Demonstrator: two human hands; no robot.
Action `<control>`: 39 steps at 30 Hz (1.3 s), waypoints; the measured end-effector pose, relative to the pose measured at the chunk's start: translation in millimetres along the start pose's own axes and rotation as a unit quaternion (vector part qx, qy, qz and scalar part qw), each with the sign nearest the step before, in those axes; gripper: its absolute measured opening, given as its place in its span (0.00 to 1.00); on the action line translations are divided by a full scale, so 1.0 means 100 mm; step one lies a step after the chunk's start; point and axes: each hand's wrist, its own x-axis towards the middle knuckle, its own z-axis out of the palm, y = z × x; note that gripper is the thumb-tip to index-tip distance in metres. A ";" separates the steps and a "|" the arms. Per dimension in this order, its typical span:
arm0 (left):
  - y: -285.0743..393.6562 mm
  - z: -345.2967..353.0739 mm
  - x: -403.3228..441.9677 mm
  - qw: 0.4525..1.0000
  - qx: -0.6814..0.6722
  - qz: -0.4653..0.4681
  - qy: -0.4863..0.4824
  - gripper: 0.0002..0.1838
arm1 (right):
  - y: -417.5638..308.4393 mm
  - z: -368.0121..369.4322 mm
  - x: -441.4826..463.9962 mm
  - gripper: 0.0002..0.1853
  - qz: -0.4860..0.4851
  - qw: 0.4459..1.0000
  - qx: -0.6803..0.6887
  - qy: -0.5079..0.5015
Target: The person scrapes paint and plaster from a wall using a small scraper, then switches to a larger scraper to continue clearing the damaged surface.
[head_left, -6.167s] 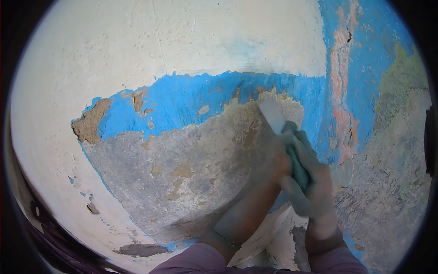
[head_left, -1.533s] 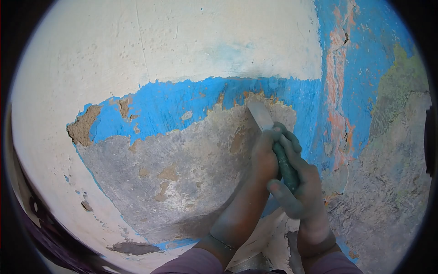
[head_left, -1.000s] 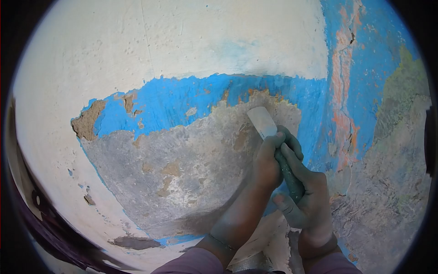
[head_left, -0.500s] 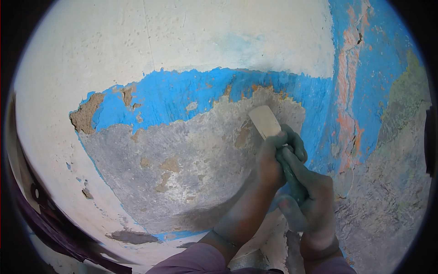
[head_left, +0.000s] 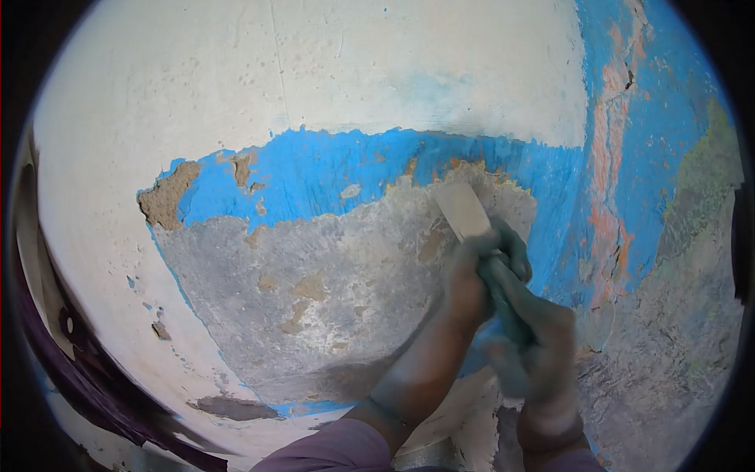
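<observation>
A scraper [head_left: 464, 211] with a flat pale blade and a dark green handle is held in both hands. My left hand [head_left: 473, 275] is closed round the scraper near the base of the blade. Lower down, my right hand [head_left: 535, 330] grips the green handle, its thumb side blurred by motion. The blade lies over the bare grey patch [head_left: 354, 267] of the wall, with its tip just below the ragged lower edge of the blue paint band [head_left: 314, 177]. Both hands look dusty.
White painted wall [head_left: 197, 86] surrounds the patch above and at the left. At the right are a blue strip with a cracked pink streak [head_left: 605, 165] and rough grey plaster [head_left: 653, 354]. Dark purple cloth [head_left: 86, 385] hangs at the lower left.
The wall has shifted slightly right and down in view since half a second ago. The blade tip is now closer to the blue edge, and my right hand is more blurred.
</observation>
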 end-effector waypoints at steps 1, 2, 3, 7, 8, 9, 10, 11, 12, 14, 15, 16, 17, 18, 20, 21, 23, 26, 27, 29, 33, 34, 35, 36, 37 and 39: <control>-0.01 0.04 -0.04 0.999 0.021 -0.011 -0.028 0.13 | 0.00 0.03 0.02 0.31 0.000 1.000 0.001 0.001; -0.01 0.09 -0.06 0.999 -0.038 -0.020 -0.005 0.13 | -0.01 0.08 0.05 0.30 0.030 0.999 -0.027 -0.001; 0.00 0.07 -0.03 0.999 -0.040 -0.026 -0.002 0.13 | -0.02 0.11 0.05 0.29 0.063 0.996 -0.055 -0.004; 0.05 -0.03 0.11 0.995 -0.102 -0.002 0.006 0.10 | 0.00 0.17 0.09 0.29 0.054 0.996 -0.065 0.012; 0.06 0.04 0.05 0.998 -0.054 -0.006 -0.023 0.11 | -0.10 0.04 0.04 0.29 0.045 0.999 -0.009 0.018; 0.05 0.08 -0.01 0.999 -0.009 -0.017 -0.047 0.11 | -0.15 -0.02 -0.02 0.29 0.043 0.998 0.047 0.023; 0.03 0.09 -0.02 0.995 -0.086 -0.037 -0.043 0.11 | -0.15 0.02 0.01 0.29 0.047 0.998 0.047 0.023; 0.00 0.06 0.00 0.994 -0.088 -0.041 -0.039 0.11 | -0.14 0.08 0.08 0.29 0.100 0.994 -0.029 -0.013; -0.02 0.01 0.05 0.995 -0.095 -0.025 -0.013 0.12 | -0.15 0.10 0.10 0.29 0.152 0.982 -0.104 -0.048; -0.05 0.01 0.10 0.995 -0.104 -0.001 0.005 0.12 | -0.14 0.05 0.07 0.29 0.150 0.984 -0.081 -0.047; -0.06 0.02 0.07 0.999 -0.047 -0.018 -0.012 0.12 | -0.14 0.03 0.04 0.29 0.153 0.986 -0.050 -0.042; -0.05 0.03 0.06 0.999 0.012 -0.032 -0.031 0.12 | -0.13 0.01 0.05 0.29 0.151 0.986 -0.050 -0.042; -0.04 0.04 0.07 0.999 0.012 -0.031 -0.029 0.12 | -0.12 0.00 0.04 0.29 0.135 0.990 -0.027 -0.021; -0.03 0.06 0.10 0.999 -0.030 -0.034 -0.017 0.12 | -0.12 -0.01 0.02 0.28 0.121 0.993 -0.005 0.001; -0.02 0.08 0.16 0.993 -0.108 -0.036 0.030 0.13 | -0.02 0.16 0.09 0.28 0.150 0.989 -0.012 -0.003; -0.04 0.07 0.16 0.993 -0.109 -0.037 0.028 0.13 | 0.01 0.21 0.13 0.28 0.171 0.985 -0.017 -0.006; -0.03 0.03 0.16 0.998 -0.065 -0.019 -0.004 0.10 | -0.14 -0.01 0.08 0.29 0.142 0.990 -0.004 -0.017; 0.04 0.05 0.10 0.994 -0.089 -0.027 -0.050 0.10 | -0.15 0.03 0.12 0.29 0.135 0.990 -0.007 -0.039; 0.02 0.05 0.07 0.988 -0.142 -0.031 -0.046 0.10 | -0.13 0.08 0.11 0.30 0.159 0.986 -0.027 -0.040; -0.03 -0.01 0.11 0.995 -0.100 0.001 -0.001 0.10 | -0.08 0.13 0.06 0.30 0.167 0.984 -0.042 -0.045; 0.00 0.08 0.03 0.997 -0.060 -0.028 -0.025 0.09 | -0.12 0.03 -0.04 0.29 0.053 0.997 0.023 0.049; 0.01 0.12 0.01 0.995 -0.075 -0.053 -0.036 0.10 | -0.06 0.11 0.02 0.29 0.053 0.997 0.021 0.046; 0.02 0.11 0.05 0.995 -0.078 -0.056 -0.033 0.10 | 0.03 0.23 0.11 0.29 0.070 0.996 -0.031 0.045; 0.05 0.08 0.12 0.997 -0.077 -0.029 0.002 0.10 | 0.07 0.29 0.13 0.29 0.090 0.991 -0.084 0.045; 0.07 0.04 0.19 0.997 -0.074 0.001 0.032 0.10 | -0.01 0.23 0.08 0.29 0.090 0.991 -0.087 0.047; 0.11 0.00 0.16 0.992 -0.122 -0.009 -0.032 0.10 | -0.18 0.11 0.06 0.30 0.098 0.995 0.005 0.024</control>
